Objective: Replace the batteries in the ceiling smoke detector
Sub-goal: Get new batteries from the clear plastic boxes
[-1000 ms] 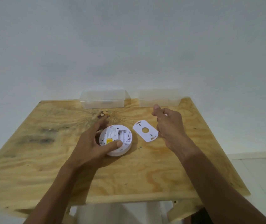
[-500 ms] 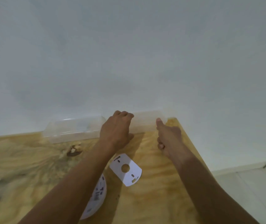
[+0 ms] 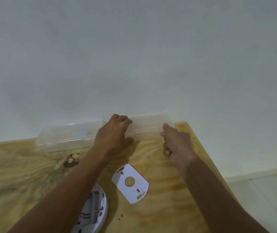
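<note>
The left hand [image 3: 113,133] is no longer steadying the smoke detector [image 3: 92,214]. It is reaching to the far edge of the wooden table [image 3: 176,199], toward 12 o'clock, and its fingers are curling over the left end of the frosted plastic box [image 3: 148,127] while the thumb is pressing at the box's front. The right hand [image 3: 174,142] is arriving at the box's right end, at about 1 o'clock, loosely curled with the thumb touching the box's corner; whether anything is sitting inside that curl I cannot tell. The view is tilting up toward the wall.

The detector is lying untended at 6 o'clock, back side up with its battery bay exposed, partly hidden by the left forearm. Its white mounting plate [image 3: 131,184] is lying just beside it toward 1 o'clock. A 2nd, clearer box [image 3: 68,135] is sitting at 11 o'clock.

This is probably the fetching of fresh batteries, with the box being opened.

Dark marks are showing on the detector's back, but no writing or brand is legible.
</note>
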`<state>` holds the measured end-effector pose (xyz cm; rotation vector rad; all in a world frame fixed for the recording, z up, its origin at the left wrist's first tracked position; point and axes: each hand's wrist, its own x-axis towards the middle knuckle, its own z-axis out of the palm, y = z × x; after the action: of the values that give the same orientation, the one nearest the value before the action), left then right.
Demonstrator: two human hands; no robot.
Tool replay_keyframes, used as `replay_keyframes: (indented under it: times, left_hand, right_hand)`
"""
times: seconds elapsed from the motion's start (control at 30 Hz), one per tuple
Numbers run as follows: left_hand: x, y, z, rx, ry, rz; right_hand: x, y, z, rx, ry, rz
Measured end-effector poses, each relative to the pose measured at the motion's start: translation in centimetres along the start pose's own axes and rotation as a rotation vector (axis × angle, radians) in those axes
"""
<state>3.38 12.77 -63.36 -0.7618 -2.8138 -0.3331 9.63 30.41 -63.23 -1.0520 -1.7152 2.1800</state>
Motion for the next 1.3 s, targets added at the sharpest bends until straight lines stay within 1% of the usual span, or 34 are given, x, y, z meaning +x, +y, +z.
replay_keyframes:
  times: [0.17,0.27,0.4,0.57,0.77,0.9,1.03,1.13,1.2,1.3]
  left_hand:
    - [0.2,-0.3,0.3,-0.029,0.023,0.007]
    - [0.2,-0.6,0.3,-0.05,0.032,0.018]
    - [0.2,-0.8,0.3,-0.063,0.042,0.044]
    - [0.4,-1.0,0.3,-0.088,0.057,0.064]
    - [0.3,-1.0,0.3,-0.082,0.052,0.079]
    - [0.3,-0.8,0.3,-0.061,0.06,0.098]
    - [0.5,-0.9,0.2,-0.017,0.066,0.116]
    - [0.8,-0.8,0.1,0.031,0.048,0.129]
    - [1.0,-0.7,0.0,0.062,0.049,0.144]
    - [0.9,-0.7,-0.2,0.036,0.105,0.121]
  right_hand:
    - [0.2,-0.1,-0.7,-0.059,-0.013,-0.016]
    - [-0.9,0.8,0.0,-0.113,-0.099,-0.013]
    - [-2.3,1.7,2.9,-0.181,-0.186,-0.026]
    - [-2.2,1.9,5.5,-0.208,-0.141,-0.032]
    - [-2.0,1.8,5.5,-0.199,-0.106,-0.032]
    - [-2.2,1.5,5.3,-0.251,-0.124,-0.043]
    - [-2.7,0.3,5.3,-0.232,-0.163,-0.031]
    - [-2.8,-1.1,5.4,-0.258,-0.181,-0.072]
    - [-2.7,-2.3,5.2,-0.298,-0.232,-0.125]
    - [-2.4,-4.3,4.9,-0.435,-0.31,-0.232]
